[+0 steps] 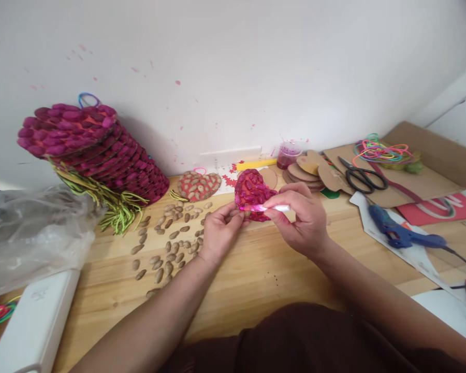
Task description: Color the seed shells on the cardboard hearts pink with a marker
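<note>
My left hand (222,230) grips the lower left edge of a heart-shaped piece (252,189) covered with peanuts, mostly coloured bright magenta. Between the thumb and fingers of my right hand (303,217) is a slim white paintbrush (277,207), lying nearly level. Its pink-stained tip touches the lower left part of the heart, near my left fingertips. A few peanuts at that edge look paler. Behind my left hand lies another peanut-covered piece (199,185) on a red base, its peanuts plain brown. Loose peanuts (171,257) are scattered left of my left forearm.
Stacked magenta peanut pieces (124,155) with green tassels lean at the left, near a plastic bag (34,238) and white box (34,321). A cup of magenta liquid (288,155) stands by the wall. Rightward are cardboard shapes (306,171), black scissors (363,178) and a blue glue gun (402,233).
</note>
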`<state>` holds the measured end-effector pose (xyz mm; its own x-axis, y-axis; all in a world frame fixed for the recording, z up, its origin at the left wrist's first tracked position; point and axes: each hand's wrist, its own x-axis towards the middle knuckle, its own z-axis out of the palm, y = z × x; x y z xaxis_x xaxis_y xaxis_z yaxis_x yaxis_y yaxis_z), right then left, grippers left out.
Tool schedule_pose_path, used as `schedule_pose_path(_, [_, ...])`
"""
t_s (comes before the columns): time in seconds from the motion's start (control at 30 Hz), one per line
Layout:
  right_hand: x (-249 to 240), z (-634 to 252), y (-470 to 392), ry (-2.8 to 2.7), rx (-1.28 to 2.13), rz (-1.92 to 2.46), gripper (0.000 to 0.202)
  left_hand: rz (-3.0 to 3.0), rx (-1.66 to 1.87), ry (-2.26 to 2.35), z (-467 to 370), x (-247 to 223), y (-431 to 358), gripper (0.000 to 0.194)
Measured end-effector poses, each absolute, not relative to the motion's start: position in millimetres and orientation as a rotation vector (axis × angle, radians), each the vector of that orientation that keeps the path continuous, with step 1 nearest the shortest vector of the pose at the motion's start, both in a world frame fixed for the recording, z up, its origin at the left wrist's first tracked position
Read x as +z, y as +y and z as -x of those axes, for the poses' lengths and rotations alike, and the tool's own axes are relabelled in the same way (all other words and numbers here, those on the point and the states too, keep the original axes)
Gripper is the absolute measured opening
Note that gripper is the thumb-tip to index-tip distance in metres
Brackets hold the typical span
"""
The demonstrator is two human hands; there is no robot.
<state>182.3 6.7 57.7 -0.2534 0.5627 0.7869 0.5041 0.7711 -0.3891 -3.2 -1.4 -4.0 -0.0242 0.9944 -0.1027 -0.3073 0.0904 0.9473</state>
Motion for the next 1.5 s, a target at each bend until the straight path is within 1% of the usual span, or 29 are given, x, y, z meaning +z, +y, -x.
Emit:
schedule_pose_path(0.2, [55, -185, 10, -1.929, 0.029, 0.821, 0.003, -0.837, 1.284, 1.046, 3, -1, -2, 0.043])
schedule_pose_path(0.33, [55, -190, 12, -1.894, -0.003, 0.878, 0.004, -0.806, 1.290, 1.038, 4, -1, -1, 0.040])
schedule_pose_path(0.53, [57, -184, 11, -1.893, 0.099, 0.825, 0.003, -0.794, 1.288, 1.008, 3, 1, -2, 0.039])
schedule_pose_path(0.77, [55, -190, 12, -1.900, 0.048, 0.855, 0.005, -0.790, 1.322, 1.008, 3, 0, -2, 0.034])
schedule_pose_path(1.03, [50, -193, 14, -1.848, 0.116, 0.878, 0.007, -0.786, 1.332, 0.996, 4, 1, -2, 0.036])
schedule_pose_path(1.13, [50, -194, 15, -1.844, 0.090, 0.900, 0.005, -0.773, 1.344, 0.995, 4, 0, -2, 0.035])
schedule_pose_path(1.33, [52, -192, 13, -1.852, 0.115, 0.855, 0.007, -0.826, 1.349, 0.985, 4, -1, -1, 0.040])
schedule_pose_path(1.5, [52, -193, 13, -1.869, 0.049, 0.900, 0.006, -0.846, 1.347, 0.992, 4, -2, 0, 0.038])
